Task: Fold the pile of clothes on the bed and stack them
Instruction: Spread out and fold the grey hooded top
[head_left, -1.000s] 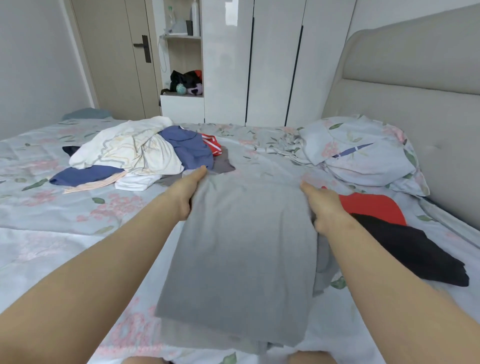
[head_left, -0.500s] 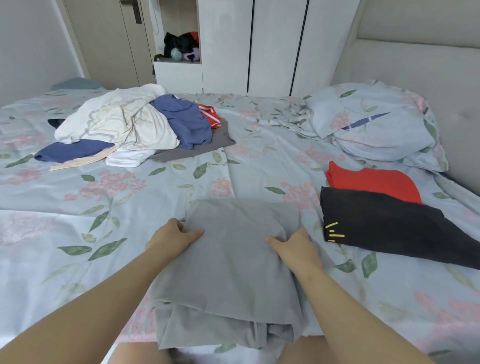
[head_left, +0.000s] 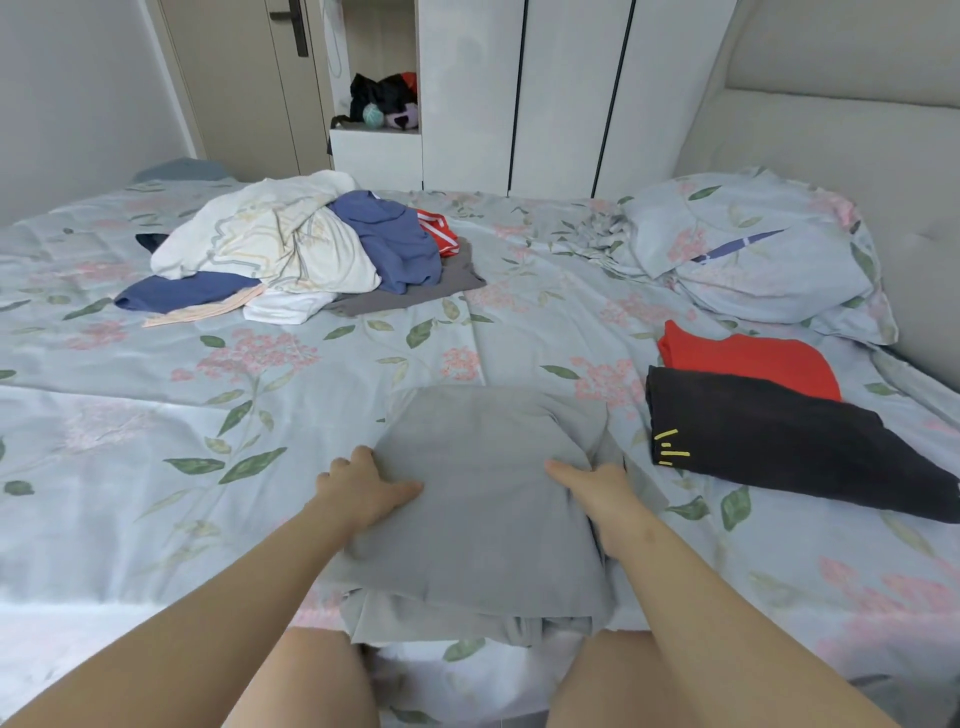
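Floral bed (head_left: 156, 467) carries everything. Left hand (head_left: 363, 488) and right hand (head_left: 602, 493) each pinch a side edge of the folded grey garment (head_left: 483, 519), fingers seemingly tucked beneath. Open sheet stretches toward 9 o'clock. A folded black garment (head_left: 779, 447) lies just beside at 2 o'clock, overlapping a red one (head_left: 753, 358). The unfolded pile (head_left: 291, 249) sits well apart at 11 o'clock.

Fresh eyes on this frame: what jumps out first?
The left hand and right hand hold the sides of a folded grey garment at the near edge of the bed. To its right lies a folded black garment with a red garment just behind it. An unfolded pile of clothes sits at the far left.
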